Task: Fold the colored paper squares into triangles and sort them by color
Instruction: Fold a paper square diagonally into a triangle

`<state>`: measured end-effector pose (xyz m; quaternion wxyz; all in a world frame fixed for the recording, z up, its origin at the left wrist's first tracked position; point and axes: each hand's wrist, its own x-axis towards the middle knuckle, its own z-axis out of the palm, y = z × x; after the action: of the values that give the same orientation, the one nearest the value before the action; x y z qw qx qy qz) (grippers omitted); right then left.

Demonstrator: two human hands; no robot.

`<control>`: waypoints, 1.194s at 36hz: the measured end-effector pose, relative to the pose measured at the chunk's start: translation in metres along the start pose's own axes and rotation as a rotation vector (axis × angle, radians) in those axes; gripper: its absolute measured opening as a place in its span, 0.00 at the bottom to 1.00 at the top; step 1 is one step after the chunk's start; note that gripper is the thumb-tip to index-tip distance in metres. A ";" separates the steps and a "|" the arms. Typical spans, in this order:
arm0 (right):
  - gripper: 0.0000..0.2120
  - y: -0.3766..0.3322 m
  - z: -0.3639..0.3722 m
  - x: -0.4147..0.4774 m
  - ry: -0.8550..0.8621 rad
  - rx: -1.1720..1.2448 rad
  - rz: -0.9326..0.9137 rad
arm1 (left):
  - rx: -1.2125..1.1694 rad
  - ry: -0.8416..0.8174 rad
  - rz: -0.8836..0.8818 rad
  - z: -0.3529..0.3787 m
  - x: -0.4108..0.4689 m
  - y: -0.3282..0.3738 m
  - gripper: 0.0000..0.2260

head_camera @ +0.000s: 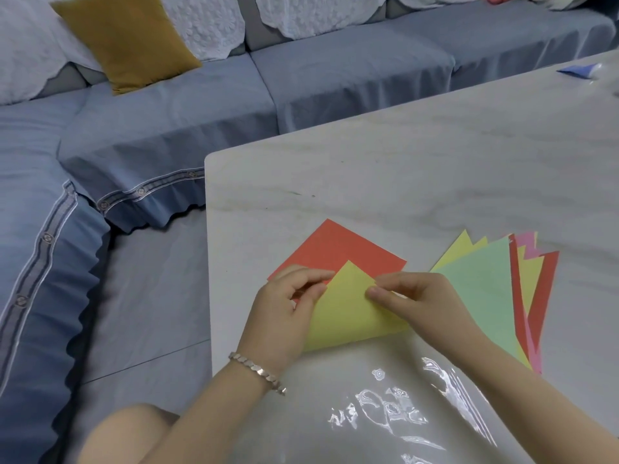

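A yellow paper sheet (348, 306) lies near the table's front left, its corner pointing away from me. My left hand (284, 313) pinches its left edge with curled fingers. My right hand (415, 296) pinches its right edge near the top corner. Under the yellow sheet lies a red paper (338, 249), folded into a triangle shape as far as I can tell. To the right sits a fanned stack of paper squares (485, 289) with green on top and yellow, red and pink edges showing beneath.
The white marble table (402, 169) fills the right side. A clear plastic sleeve (418, 413) lies at the front edge. A blue packet (579, 70) sits far right. A blue sofa (167, 112) with a mustard cushion (127, 38) wraps around the left.
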<state>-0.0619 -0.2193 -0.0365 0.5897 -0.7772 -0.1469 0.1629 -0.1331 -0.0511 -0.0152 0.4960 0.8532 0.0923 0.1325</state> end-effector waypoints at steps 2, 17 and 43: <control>0.04 -0.002 0.000 -0.003 0.047 0.036 0.004 | -0.013 0.011 -0.005 0.002 -0.004 0.003 0.16; 0.07 -0.015 0.002 -0.017 0.121 0.061 -0.048 | -0.169 0.250 -0.011 0.022 -0.016 0.015 0.18; 0.13 -0.020 0.001 -0.021 0.160 0.045 -0.136 | -0.138 0.233 0.025 0.023 -0.015 0.015 0.13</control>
<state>-0.0819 -0.2221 -0.0159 0.6264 -0.7626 -0.1481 0.0634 -0.1401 -0.0814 -0.0151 0.5379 0.7969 0.1293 0.2427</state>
